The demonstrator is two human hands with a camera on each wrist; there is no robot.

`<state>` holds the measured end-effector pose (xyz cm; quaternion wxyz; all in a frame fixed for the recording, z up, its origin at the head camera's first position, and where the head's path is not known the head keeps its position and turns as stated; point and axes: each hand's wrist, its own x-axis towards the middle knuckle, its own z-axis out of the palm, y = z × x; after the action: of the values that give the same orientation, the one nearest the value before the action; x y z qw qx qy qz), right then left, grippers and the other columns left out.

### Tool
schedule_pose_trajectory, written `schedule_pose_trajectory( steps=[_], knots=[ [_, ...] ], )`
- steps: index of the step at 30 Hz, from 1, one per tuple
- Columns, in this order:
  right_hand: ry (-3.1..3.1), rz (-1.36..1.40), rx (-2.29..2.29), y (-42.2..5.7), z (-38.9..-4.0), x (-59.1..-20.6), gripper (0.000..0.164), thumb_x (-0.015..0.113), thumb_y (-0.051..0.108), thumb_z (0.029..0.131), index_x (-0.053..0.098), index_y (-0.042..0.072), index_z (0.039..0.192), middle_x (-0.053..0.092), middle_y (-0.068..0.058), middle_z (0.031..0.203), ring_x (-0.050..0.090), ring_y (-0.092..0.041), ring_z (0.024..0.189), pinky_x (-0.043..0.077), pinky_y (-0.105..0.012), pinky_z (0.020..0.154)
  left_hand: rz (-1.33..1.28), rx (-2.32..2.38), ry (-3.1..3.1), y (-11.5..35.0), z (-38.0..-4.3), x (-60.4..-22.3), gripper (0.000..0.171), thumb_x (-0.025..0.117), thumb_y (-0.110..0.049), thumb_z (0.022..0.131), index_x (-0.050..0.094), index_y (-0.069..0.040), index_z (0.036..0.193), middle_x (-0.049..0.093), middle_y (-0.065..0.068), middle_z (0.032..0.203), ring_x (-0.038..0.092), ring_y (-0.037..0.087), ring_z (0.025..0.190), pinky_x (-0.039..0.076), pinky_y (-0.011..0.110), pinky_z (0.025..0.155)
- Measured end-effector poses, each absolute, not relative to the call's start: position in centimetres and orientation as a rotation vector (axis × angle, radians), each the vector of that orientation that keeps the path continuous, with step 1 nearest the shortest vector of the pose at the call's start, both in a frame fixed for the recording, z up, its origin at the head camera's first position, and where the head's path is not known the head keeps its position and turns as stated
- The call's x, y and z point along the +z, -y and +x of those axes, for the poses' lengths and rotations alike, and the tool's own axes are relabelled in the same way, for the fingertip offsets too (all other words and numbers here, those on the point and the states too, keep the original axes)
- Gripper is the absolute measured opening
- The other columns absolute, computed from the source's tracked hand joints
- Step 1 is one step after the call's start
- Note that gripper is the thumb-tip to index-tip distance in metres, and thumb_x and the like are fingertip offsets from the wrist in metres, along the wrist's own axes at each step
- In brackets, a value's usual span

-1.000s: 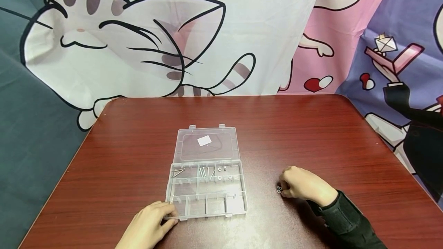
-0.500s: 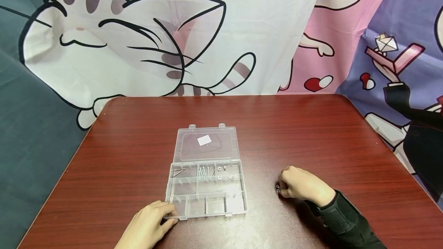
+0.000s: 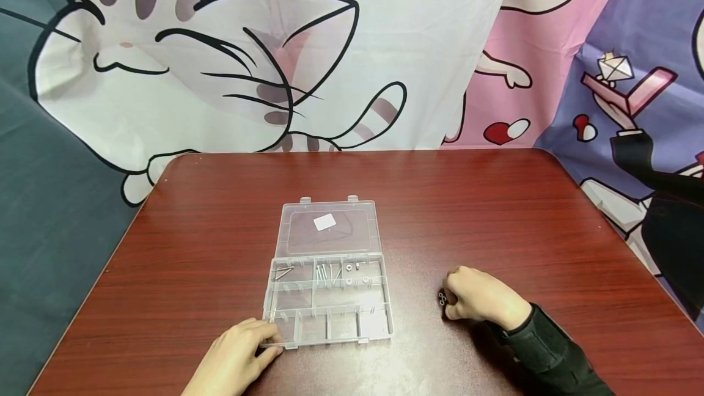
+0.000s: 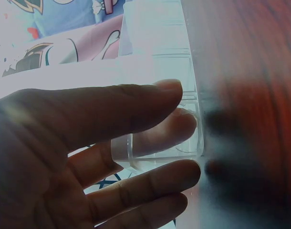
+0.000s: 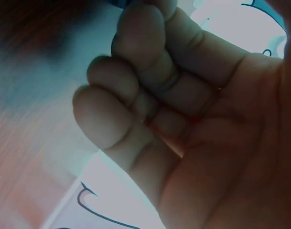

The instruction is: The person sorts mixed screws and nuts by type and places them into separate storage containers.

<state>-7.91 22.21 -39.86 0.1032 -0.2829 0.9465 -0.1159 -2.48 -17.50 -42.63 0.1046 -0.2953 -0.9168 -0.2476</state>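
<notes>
A clear plastic compartment box (image 3: 329, 310) lies with its lid (image 3: 329, 231) laid back flat on the table. My left hand (image 3: 236, 353) grips its near left corner. In the left wrist view the thumb (image 4: 136, 107) crosses the corner, and a finger shows through the clear wall. To the right of the box, my right hand (image 3: 484, 295) is low over the table, thumb and index finger curled at a little cluster of small nuts (image 3: 442, 298). The fingers partly hide them. The right wrist view shows the other fingers (image 5: 102, 114) curled toward the palm; no nuts show there.
Several screws (image 3: 324, 274) lie in the box's back row of compartments, more at its left end. A few small ring-shaped pieces (image 3: 349, 268) sit to their right. The reddish-brown table (image 3: 467, 200) ends at a printed cloth (image 3: 429, 66) behind.
My right hand and the nuts at its fingertips have shifted very slightly to the left. The left hand and the box stay as they were.
</notes>
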Motion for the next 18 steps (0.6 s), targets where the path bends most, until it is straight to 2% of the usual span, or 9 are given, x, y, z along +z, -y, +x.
schedule_pose_trajectory(
  steps=[7,12,18],
  knots=[
    [-2.892,-0.856,-0.180,-21.70,-7.47,-39.83,0.027,0.066,0.014,0.053,0.039,0.018,0.050,0.038,0.008,0.058,0.035,-0.009,0.052,0.036,-0.029,0.044,-0.864,-0.729,2.702,17.47,-2.47,-42.58,0.033,0.078,-0.011,0.063,0.050,-0.028,0.068,0.044,-0.021,0.070,0.045,0.000,0.064,0.039,0.024,0.051],
    [-2.937,-0.891,-0.083,-21.41,-7.36,-39.95,0.027,0.065,0.015,0.052,0.038,0.017,0.050,0.043,0.005,0.060,0.042,-0.013,0.056,0.042,-0.037,0.047,-0.867,-0.729,2.693,17.46,-2.46,-42.60,0.034,0.079,-0.011,0.063,0.050,-0.028,0.068,0.044,-0.020,0.070,0.045,0.000,0.064,0.038,0.024,0.051],
    [-2.973,-0.935,-0.058,-21.45,-7.31,-40.01,0.027,0.064,0.012,0.051,0.038,0.017,0.050,0.043,0.004,0.059,0.047,-0.017,0.056,0.042,-0.038,0.046,-0.860,-0.727,2.687,17.45,-2.37,-42.63,0.034,0.079,-0.011,0.062,0.050,-0.028,0.067,0.043,-0.021,0.070,0.045,0.000,0.064,0.038,0.024,0.052]
  ],
)
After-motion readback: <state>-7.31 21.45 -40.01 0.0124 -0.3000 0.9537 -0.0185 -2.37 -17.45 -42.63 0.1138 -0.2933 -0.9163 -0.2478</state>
